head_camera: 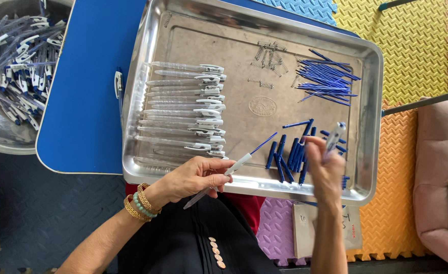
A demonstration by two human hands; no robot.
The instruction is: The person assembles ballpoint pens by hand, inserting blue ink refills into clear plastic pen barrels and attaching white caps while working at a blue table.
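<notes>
My left hand (pixel 196 176) grips a clear pen barrel (pixel 219 180) with a thin blue refill (pixel 262 143) sticking out of its tip, over the near rim of a steel tray (pixel 148 35). My right hand (pixel 325 170) holds up a white and clear pen part (pixel 334 138) above a loose heap of blue pen pieces (pixel 290 155). A row of several clear pens with white clips (pixel 186 109) lies on the tray's left side. Blue refills (pixel 325 78) are piled at the far right, small metal springs (pixel 269 56) beside them.
The tray rests on a blue table (pixel 87 91). A round metal bowl (pixel 1 137) full of blue and white pens stands at the far left. Colourful foam floor mats (pixel 411 50) lie to the right, with a pink cushion (pixel 437 172) at the edge.
</notes>
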